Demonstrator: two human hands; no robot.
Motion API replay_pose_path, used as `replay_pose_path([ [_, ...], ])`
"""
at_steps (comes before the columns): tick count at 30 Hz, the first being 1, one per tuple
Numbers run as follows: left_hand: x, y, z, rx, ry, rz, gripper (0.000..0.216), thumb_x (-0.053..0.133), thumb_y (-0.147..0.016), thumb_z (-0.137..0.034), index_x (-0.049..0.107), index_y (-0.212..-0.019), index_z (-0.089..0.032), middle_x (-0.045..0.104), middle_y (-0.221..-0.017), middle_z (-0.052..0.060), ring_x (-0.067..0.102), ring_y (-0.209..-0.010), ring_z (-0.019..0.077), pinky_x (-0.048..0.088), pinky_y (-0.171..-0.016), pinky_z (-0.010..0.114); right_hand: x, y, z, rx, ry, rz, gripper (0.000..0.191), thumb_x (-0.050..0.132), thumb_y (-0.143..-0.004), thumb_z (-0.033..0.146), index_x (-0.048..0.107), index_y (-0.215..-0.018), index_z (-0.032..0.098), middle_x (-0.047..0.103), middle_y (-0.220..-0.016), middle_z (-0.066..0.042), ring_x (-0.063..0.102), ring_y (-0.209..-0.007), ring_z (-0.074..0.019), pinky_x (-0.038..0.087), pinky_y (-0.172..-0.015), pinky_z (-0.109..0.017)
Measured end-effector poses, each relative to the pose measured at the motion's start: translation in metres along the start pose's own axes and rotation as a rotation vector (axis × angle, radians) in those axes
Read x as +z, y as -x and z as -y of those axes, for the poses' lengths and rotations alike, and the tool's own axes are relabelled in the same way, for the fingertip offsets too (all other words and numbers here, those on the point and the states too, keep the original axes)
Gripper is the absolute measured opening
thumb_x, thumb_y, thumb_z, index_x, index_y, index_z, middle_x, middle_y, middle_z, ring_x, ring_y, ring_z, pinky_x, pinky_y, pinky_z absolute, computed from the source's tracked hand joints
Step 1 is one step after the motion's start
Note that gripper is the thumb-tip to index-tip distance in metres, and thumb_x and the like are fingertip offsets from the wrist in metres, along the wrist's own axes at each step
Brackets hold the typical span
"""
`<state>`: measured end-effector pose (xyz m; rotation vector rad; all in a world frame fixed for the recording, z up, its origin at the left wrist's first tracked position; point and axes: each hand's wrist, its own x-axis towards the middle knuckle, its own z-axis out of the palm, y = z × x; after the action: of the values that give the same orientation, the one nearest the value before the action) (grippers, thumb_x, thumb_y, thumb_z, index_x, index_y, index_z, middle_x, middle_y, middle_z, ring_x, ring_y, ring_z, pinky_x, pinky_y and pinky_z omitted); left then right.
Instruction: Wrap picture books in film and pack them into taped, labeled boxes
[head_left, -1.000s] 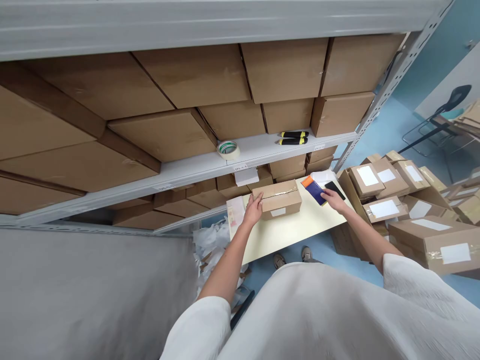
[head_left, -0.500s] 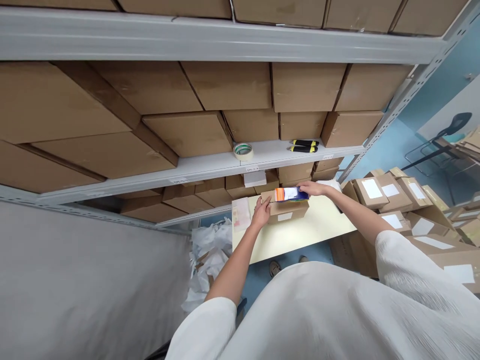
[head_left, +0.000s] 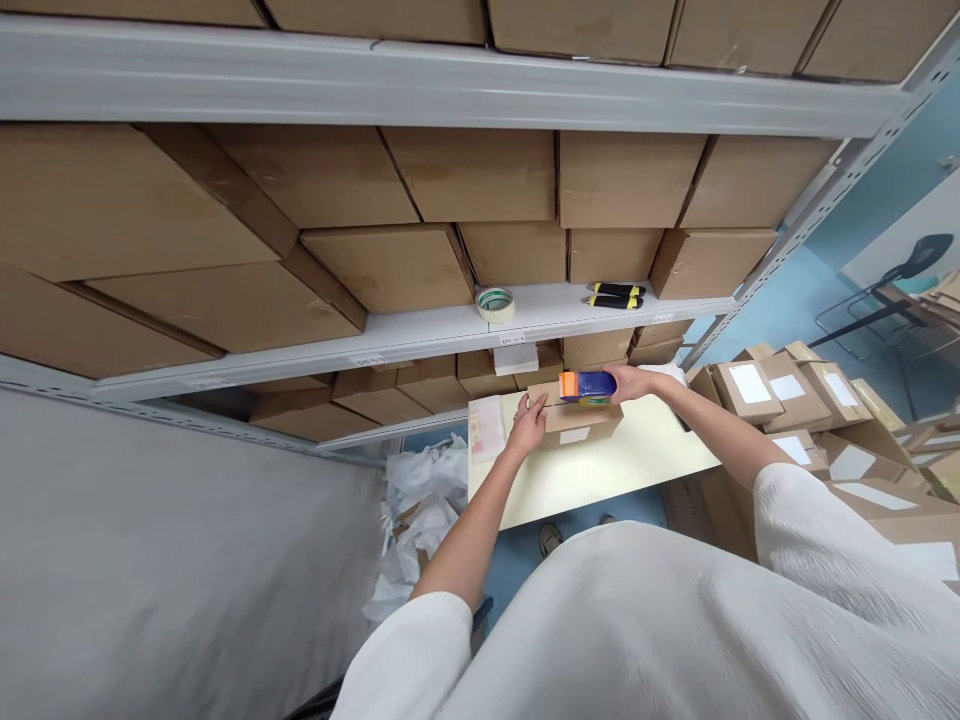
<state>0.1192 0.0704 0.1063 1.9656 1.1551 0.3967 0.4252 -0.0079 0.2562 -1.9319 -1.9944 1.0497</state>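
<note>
A small cardboard box (head_left: 583, 425) with a white label lies on a pale yellow table (head_left: 600, 470). My left hand (head_left: 529, 424) rests against the box's left end, fingers curled on its edge. My right hand (head_left: 634, 382) grips an orange and blue tape dispenser (head_left: 586, 386) and holds it on top of the box.
Grey metal shelving (head_left: 420, 335) packed with brown cartons stands behind the table. A roll of tape (head_left: 496, 303) and two black and yellow cutters (head_left: 616, 295) lie on the shelf. Labelled boxes (head_left: 795, 400) are piled at the right. Crumpled white paper (head_left: 420, 510) lies on the floor.
My right hand picked the tape dispenser up from the table's right side and brought it left onto the top of the box. My left hand stayed at the box's left end.
</note>
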Motion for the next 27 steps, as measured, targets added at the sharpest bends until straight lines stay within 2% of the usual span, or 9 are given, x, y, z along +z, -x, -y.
replay_pose_path([
  [3,-0.005,-0.001,-0.004,0.000,-0.016,-0.012,0.057,0.054,-0.100,-0.030,0.059,-0.157,-0.025,0.037,-0.175,0.015,0.032,-0.164,0.0368,0.030,-0.133,0.059,0.003,-0.001,-0.003,0.006,0.028,-0.042,0.049,0.082,-0.064,0.025,0.062,-0.109,0.022,0.076,-0.109,-0.007,0.071,-0.092,-0.0261,0.057,-0.073,-0.032],
  [6,-0.014,-0.005,-0.014,0.018,-0.025,-0.111,0.048,0.059,-0.097,-0.029,0.070,-0.143,-0.022,0.045,-0.169,0.016,0.039,-0.160,0.0378,0.032,-0.132,0.058,0.003,0.000,-0.004,0.005,0.046,-0.037,0.049,0.081,-0.064,0.025,0.062,-0.109,0.022,0.076,-0.112,-0.008,0.072,-0.095,-0.0267,0.057,-0.075,-0.032],
  [9,-0.022,-0.011,-0.029,0.033,0.082,-0.192,0.035,0.057,-0.099,-0.037,0.078,-0.123,-0.022,0.067,-0.146,0.015,0.059,-0.141,0.0337,0.044,-0.123,0.051,0.001,0.000,-0.003,0.004,0.043,-0.032,0.050,0.082,-0.065,0.027,0.062,-0.110,0.021,0.076,-0.114,-0.008,0.072,-0.097,-0.0271,0.057,-0.077,-0.032],
  [12,-0.025,-0.017,-0.045,0.021,0.285,-0.115,0.035,0.055,-0.100,-0.045,0.080,-0.106,-0.022,0.079,-0.119,0.011,0.071,-0.117,0.0292,0.054,-0.111,0.044,0.000,0.000,-0.001,0.011,0.040,-0.025,0.049,0.082,-0.064,0.028,0.062,-0.109,0.021,0.076,-0.110,-0.008,0.072,-0.095,-0.0272,0.056,-0.076,-0.032],
  [17,-0.021,-0.022,-0.062,0.027,0.445,-0.014,0.031,0.064,-0.092,-0.047,0.081,-0.091,-0.020,0.083,-0.107,0.008,0.073,-0.109,0.0287,0.056,-0.099,0.039,0.000,0.000,0.002,-0.002,0.025,-0.037,0.052,0.084,-0.063,0.025,0.064,-0.111,0.022,0.077,-0.106,-0.006,0.071,-0.094,-0.0268,0.056,-0.078,-0.032],
  [21,-0.020,-0.024,-0.067,-0.020,0.498,0.040,0.026,0.068,-0.086,-0.044,0.077,-0.083,-0.020,0.080,-0.092,0.006,0.072,-0.090,0.0240,0.056,-0.088,0.035,-0.001,0.003,0.002,-0.001,0.015,-0.034,0.052,0.083,-0.063,0.024,0.064,-0.111,0.022,0.077,-0.108,-0.006,0.071,-0.094,-0.0265,0.056,-0.077,-0.031],
  [27,-0.027,-0.029,-0.075,-0.070,0.367,0.007,0.013,0.063,-0.081,-0.029,0.071,-0.076,-0.021,0.078,-0.091,0.006,0.070,-0.088,0.0232,0.053,-0.085,0.034,-0.002,0.005,0.008,-0.005,0.021,-0.019,0.051,0.080,-0.066,0.026,0.062,-0.114,0.021,0.076,-0.115,-0.008,0.071,-0.095,-0.0257,0.055,-0.077,-0.031],
])
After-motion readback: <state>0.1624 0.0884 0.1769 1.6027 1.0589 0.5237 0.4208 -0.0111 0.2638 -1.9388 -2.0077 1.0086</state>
